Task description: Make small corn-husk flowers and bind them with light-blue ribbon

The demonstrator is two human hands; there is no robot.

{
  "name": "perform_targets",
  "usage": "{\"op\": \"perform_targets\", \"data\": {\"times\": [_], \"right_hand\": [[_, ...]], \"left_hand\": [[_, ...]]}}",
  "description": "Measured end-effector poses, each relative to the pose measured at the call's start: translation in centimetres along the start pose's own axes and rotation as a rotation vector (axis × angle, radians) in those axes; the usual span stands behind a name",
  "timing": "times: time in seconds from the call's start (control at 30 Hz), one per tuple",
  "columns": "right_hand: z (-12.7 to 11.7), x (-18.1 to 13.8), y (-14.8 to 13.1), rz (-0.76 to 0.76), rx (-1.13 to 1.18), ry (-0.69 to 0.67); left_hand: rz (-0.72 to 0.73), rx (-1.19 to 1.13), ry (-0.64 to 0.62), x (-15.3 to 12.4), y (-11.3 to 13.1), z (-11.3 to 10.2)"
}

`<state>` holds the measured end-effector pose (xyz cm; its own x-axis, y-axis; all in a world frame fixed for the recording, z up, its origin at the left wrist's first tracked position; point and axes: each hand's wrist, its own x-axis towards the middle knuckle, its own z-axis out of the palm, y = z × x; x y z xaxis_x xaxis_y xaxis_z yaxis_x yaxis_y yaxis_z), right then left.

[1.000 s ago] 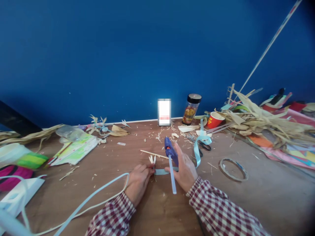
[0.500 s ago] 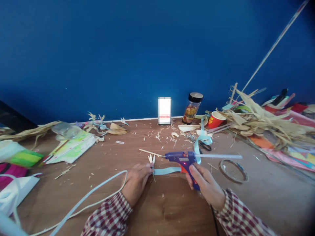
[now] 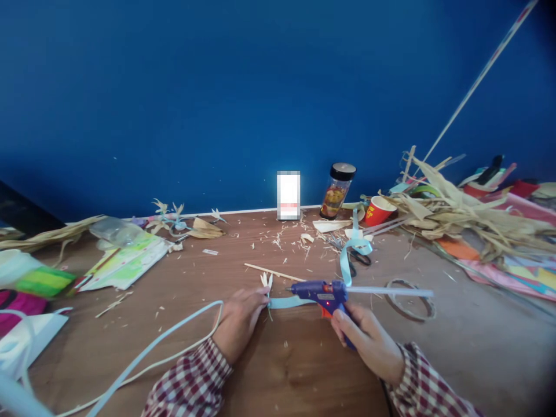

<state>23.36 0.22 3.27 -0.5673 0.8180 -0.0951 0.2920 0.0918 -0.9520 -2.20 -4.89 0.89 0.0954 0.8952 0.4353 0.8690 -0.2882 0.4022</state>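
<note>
Left hand point(image 3: 241, 315): pinching cream, pointed-petalled flower point(image 3: 266, 281) beside light-blue satin ribbon point(image 3: 287, 303).
Right hand point(image 3: 369, 336): clasping purple plastic glue gun point(image 3: 324, 291), now swung level, nozzle toward flower.

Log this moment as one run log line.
left hand: pinching pale pointed strips beside light blue satin ribbon | right hand: gripping indigo plastic glue gun | nozzle: toward strips, not touching

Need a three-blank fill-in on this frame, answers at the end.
1. A purple plastic glue gun is held in the bare ____ hand.
2. Small pale pointed petals stick up beside the bare ____ hand.
3. The tapered paper cup beside the clear cylindrical jar is ____ outside.
Missing words: right; left; red.
</note>
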Motion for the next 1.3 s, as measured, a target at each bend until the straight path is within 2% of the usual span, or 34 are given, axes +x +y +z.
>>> {"op": "perform_targets", "data": {"times": [0.07, 0.17, 0.27, 0.33, 0.47, 0.63, 0.83, 1.3], "right_hand": [[0.1, -0.2, -0.4, 0.004, -0.090, 0.016], [0.6, -0.1, -1.2, -0.029, -0.234, 0.164], [1.3, 0.8, -1.5, -0.162, -0.375, 0.339], [1.8, 1.7, -1.3, -0.261, -0.463, 0.376], [2.8, 4.0, -0.5, -0.381, -0.544, 0.327], [3.5, 5.9, 0.2, -0.359, -0.544, 0.307], [3.2, 6.2, 0.1, -0.349, -0.556, 0.337], [2.5, 6.4, 0.6, -0.343, -0.564, 0.386]], "left_hand": [[0.003, -0.003, 0.005, 0.0, -0.1, 0.1], [0.001, -0.005, -0.005, -0.1, -0.3, 0.3], [0.002, -0.010, -0.002, -0.3, -0.4, 0.4], [-0.005, -0.022, -0.005, -0.3, -0.4, 0.3], [-0.001, -0.045, 0.002, -0.1, 0.0, 0.1], [-0.026, -0.012, -0.022, 0.2, 0.4, -0.2], [-0.031, 0.019, -0.089, 0.1, 0.7, -0.4], [-0.004, 0.077, -0.132, 0.0, 0.9, -0.4]]}}
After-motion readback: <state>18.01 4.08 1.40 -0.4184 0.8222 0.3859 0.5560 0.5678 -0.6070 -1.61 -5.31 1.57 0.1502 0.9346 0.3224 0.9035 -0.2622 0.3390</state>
